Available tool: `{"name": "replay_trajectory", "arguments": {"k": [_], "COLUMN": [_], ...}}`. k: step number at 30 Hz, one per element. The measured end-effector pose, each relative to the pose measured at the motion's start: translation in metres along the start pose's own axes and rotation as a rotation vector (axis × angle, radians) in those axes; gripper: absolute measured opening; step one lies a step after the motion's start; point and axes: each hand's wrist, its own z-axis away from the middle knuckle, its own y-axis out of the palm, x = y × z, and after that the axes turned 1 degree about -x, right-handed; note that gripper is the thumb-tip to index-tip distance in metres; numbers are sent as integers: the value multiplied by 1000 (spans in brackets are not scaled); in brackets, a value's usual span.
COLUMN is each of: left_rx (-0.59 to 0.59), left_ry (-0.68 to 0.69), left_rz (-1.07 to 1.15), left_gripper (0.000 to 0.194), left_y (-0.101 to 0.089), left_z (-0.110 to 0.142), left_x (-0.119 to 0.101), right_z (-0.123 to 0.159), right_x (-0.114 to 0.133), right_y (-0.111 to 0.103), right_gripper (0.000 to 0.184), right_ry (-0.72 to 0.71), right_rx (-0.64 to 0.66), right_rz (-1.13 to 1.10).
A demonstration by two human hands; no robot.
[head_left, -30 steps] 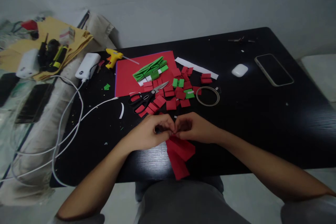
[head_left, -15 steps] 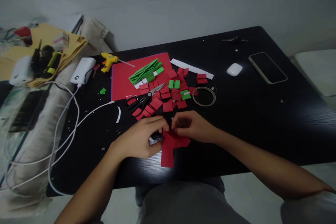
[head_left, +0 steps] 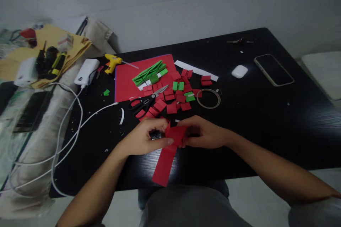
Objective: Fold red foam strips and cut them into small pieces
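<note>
Both hands meet over the near edge of the black table [head_left: 266, 120], pinching one red paper strip [head_left: 166, 159]. My left hand [head_left: 145, 138] grips the strip's upper left, with its thumb pressed on the paper. My right hand [head_left: 204, 133] holds the upper right, fingers curled. The strip's upper part is folded between the fingers and its long tail hangs toward me past the table edge. Just beyond the hands lie several small folded red and green paper pieces [head_left: 173, 94] and black-handled scissors [head_left: 146, 101].
A red sheet [head_left: 128, 78] carries green folded strips [head_left: 149, 72]. Near it are a tape ring [head_left: 208, 98], a yellow glue gun [head_left: 113, 62], a white power bank [head_left: 86, 72] with cables, an earbud case [head_left: 239, 71] and a phone [head_left: 274, 70]. Clutter lies at the left.
The red strip has turned and unfolded: its tail now hangs longer toward me and to the left. Both hands shifted slightly and kept their grip.
</note>
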Motion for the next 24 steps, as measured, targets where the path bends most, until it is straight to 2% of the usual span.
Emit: {"name": "replay_trajectory", "arguments": {"k": [3,8,13,19,24], "left_rx": [33,12,-4,-150,-187], "left_ry": [-115,-219,-216,-232,-248], "left_rz": [280,471,547,537,537], "left_gripper": [18,21,21,28,31], "left_y": [4,7,9,14,17], "left_z": [-3,-8,-10,-13,-14], "left_x": [4,5,6,10,10], "right_z": [0,-4,-6,-11,-13], "right_x": [-1,-3,-5,-10,-11], "right_y": [2,0,-1,1,1], "right_gripper": [28,28,29,38,47], "right_ry": [33,49,34,55,55], "right_rx": [11,-30,-99,-239,-285], "right_rz": [-96,-176,-192,-234,-255]}}
